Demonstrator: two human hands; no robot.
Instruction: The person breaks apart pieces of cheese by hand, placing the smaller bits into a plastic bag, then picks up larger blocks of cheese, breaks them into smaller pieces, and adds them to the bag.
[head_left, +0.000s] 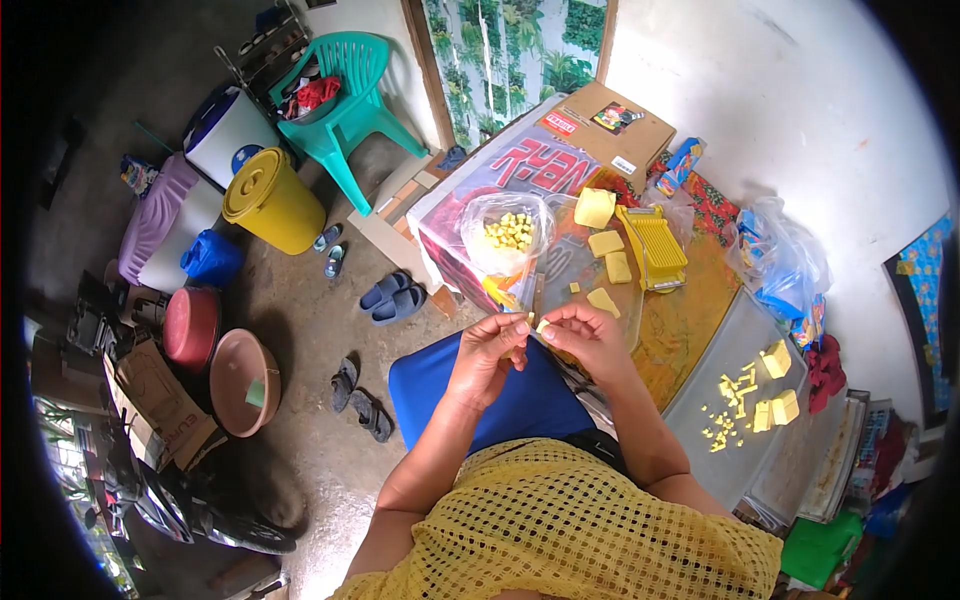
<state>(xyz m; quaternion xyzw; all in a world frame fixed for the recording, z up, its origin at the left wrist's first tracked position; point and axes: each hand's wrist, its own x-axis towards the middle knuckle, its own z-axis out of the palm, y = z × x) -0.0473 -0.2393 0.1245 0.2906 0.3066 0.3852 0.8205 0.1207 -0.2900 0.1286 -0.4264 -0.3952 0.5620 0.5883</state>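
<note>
My left hand [490,352] is closed in a pinch, with a small yellow piece [530,318] at its fingertips. Close beside it, my right hand [588,342] pinches another small yellow piece [542,326]. Just beyond the hands lies a clear board [572,262] carrying yellow slabs [606,243], a thicker yellow block [595,207] and a small loose cube [574,288]. A clear plastic-lined bowl [478,216] holds many yellow cubes [508,232]. Near it lies a knife [539,290], partly hidden. To the right of the slabs stands a yellow slicer with a grid [657,250].
A grey tray [690,425] on the right bears yellow blocks [775,360] and crumbs. Behind are a cardboard box [610,130] and plastic bags [775,250]. A blue seat [430,380] is below my hands; slippers [392,298], basins and a yellow bucket [275,205] stand left.
</note>
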